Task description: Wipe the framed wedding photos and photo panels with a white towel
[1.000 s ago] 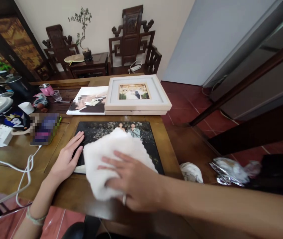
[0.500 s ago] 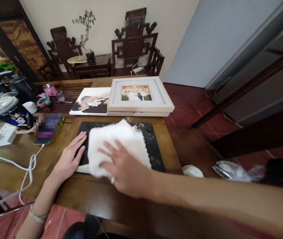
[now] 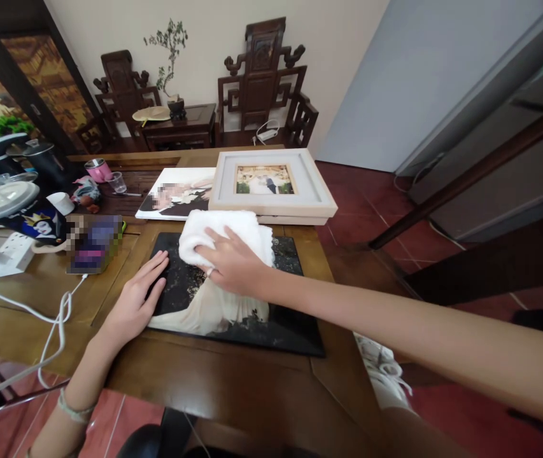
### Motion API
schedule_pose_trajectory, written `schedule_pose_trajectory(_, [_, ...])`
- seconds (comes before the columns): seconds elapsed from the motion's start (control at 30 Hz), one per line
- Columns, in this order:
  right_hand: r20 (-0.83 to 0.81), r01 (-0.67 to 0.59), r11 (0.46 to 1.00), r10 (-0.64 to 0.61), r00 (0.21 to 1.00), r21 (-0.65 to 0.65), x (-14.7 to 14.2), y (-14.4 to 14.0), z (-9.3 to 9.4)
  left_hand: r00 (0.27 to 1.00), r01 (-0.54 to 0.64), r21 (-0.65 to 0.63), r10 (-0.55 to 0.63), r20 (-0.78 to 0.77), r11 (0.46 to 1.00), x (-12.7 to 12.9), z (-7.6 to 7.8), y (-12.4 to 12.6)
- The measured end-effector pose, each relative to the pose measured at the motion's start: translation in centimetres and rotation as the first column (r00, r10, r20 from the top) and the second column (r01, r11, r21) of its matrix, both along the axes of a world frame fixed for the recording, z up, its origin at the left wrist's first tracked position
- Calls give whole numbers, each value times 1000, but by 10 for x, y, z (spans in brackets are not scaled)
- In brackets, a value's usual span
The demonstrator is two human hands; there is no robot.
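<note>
A dark photo panel (image 3: 295, 327) with a pale, flowing dress printed on it lies flat on the wooden table. My right hand (image 3: 237, 264) presses a white towel (image 3: 245, 222) against the panel's far part, fingers curled into the folds. The towel hides that part of the picture. My left hand (image 3: 138, 296) rests flat on the panel's left edge, fingers stretched out and holding nothing.
Behind the panel lie a light wooden picture frame (image 3: 321, 194) and a white-edged photo print (image 3: 176, 197). To the left are a phone (image 3: 94, 245) on a white cable (image 3: 63, 318), a lidded cup (image 3: 37, 219), a pink mug (image 3: 98, 170) and a small clear cup (image 3: 117, 182).
My right hand has moved the towel away from me to the panel's far edge, and the towel is more bunched. The printed dress now shows. My left hand has stayed in place.
</note>
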State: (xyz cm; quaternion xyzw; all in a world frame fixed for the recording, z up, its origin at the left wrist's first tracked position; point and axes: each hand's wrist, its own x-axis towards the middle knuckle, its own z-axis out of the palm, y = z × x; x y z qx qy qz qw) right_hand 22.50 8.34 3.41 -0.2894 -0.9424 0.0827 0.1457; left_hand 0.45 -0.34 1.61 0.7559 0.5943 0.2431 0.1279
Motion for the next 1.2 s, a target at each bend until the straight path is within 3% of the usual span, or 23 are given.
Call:
schedule_pose_trajectory(0.13, [8,-49,999,49,999,3,-9,-14,1,1000,-6,-3,6,17,1000,0,1,-1])
schedule_pose_trajectory(0.3, [-26,-282,953,281,960,-115,11,-85,9,1000,20,-19,-20,21,1000,-1,2,-1])
schedule_pose_trajectory(0.4, [-28,-389,904,391,920,-177,27,-112,13,1000,21,-18,-20,16,1000,-1,2,0])
schedule_pose_trajectory(0.5, [-24,-382,906,384,923,-180,37,-104,12,1000,9,-13,-9,12,1000,-1,0,1])
schedule_pose_trajectory(0.6, [0,-235,961,238,971,-148,36,-71,8,1000,14,-9,-14,17,1000,-1,-1,1])
schedule_pose_trajectory(0.7, [43,-51,994,56,998,-94,21,-39,7,999,3,22,-4,46,1000,-1,1,-1])
schedule_pose_trajectory(0.8, [60,9,999,-6,998,-35,-3,-27,8,986,-46,87,31,165,995,-3,4,-2])
schedule_pose_trajectory(0.9, [34,-158,987,158,987,5,-22,-39,9,931,-100,95,59,359,990,-5,5,-4])
schedule_pose_trajectory(0.97, [16,-333,943,333,943,22,-25,-53,11,906,-113,96,63,418,989,-5,4,-4])
schedule_pose_trajectory(1.1, [0,-555,832,555,832,6,-7,-75,16,945,-105,100,68,320,989,-5,3,-5])
schedule_pose_trajectory(1.2, [-34,-518,855,517,855,-36,16,-72,15,988,-53,65,43,150,997,-4,2,-5])
